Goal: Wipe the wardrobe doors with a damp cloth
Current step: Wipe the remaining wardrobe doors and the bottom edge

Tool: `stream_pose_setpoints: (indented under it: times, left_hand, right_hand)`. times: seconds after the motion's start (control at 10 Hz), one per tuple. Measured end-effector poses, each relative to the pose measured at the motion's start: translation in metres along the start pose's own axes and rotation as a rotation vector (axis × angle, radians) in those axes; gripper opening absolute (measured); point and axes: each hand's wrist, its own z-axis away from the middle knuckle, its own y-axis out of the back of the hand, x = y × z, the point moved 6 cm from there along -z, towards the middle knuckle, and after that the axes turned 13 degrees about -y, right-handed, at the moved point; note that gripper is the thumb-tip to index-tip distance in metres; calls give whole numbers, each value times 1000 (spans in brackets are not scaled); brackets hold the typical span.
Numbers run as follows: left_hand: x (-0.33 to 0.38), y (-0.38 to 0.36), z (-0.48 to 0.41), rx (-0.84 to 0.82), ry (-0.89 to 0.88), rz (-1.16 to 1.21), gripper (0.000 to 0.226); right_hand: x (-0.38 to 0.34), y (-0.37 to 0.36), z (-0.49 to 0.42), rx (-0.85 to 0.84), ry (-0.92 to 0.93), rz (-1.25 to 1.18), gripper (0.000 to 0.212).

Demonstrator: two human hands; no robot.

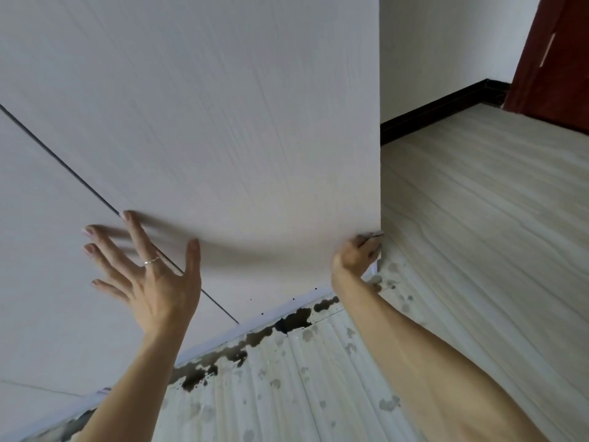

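Two white wood-grain wardrobe doors fill the left and middle of the view, the right door (242, 129) and the left door (41, 250), split by a thin dark seam (63, 164). My left hand (146, 269), with a ring on one finger, lies flat and spread across the seam, its fingertips blurred. My right hand (357, 253) is at the right door's lower right corner, fingers curled around its side edge. No cloth shows clearly; a small pale bit just under the right hand cannot be identified.
Pale plank floor (478, 234) lies to the right and below. Dark wet blotches (296, 319) run along the wardrobe's base. A white wall with black skirting (436, 110) stands behind, and a dark red door (554, 59) is at the top right.
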Motion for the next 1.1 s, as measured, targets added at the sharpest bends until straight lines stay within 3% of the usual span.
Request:
stream_pose_setpoints:
  times: [0.1, 0.2, 0.3, 0.4, 0.5, 0.6, 0.7, 0.8, 1.0, 1.1]
  left_hand:
    - [-8, 0, 1, -55, -62, -56, 101]
    - [-23, 2, 8, -103, -114, -133, 99]
    - [-33, 1, 14, -150, -183, -182, 97]
    - [-42, 1, 16, -204, -226, -252, 95]
    - [-46, 2, 15, -225, -248, -276, 94]
    - [-49, 2, 15, -196, -265, -261, 96]
    - [-50, -5, 15, -140, -270, -241, 97]
    - [-50, -13, 11, -113, -276, -235, 97]
    - [-58, -19, 11, -99, -301, -235, 96]
    - [-61, -19, 12, -87, -317, -225, 94]
  right_hand:
    - [40, -13, -24, -93, -154, -62, 62]
    - [58, -21, -21, -152, -271, -195, 54]
    - [52, -17, -9, -25, -361, -428, 51]
    - [40, -7, -35, 67, -241, -280, 47]
    - [48, -1, -60, 16, -222, -301, 50]
    - [71, -18, -41, -157, -249, -138, 54]
    - [96, -24, -34, -176, -420, -195, 37]
    - [83, -7, -57, -149, -418, -158, 22]
    - [82, 4, -64, 20, -364, -219, 46]
    - [118, -23, -7, -178, -428, -161, 29]
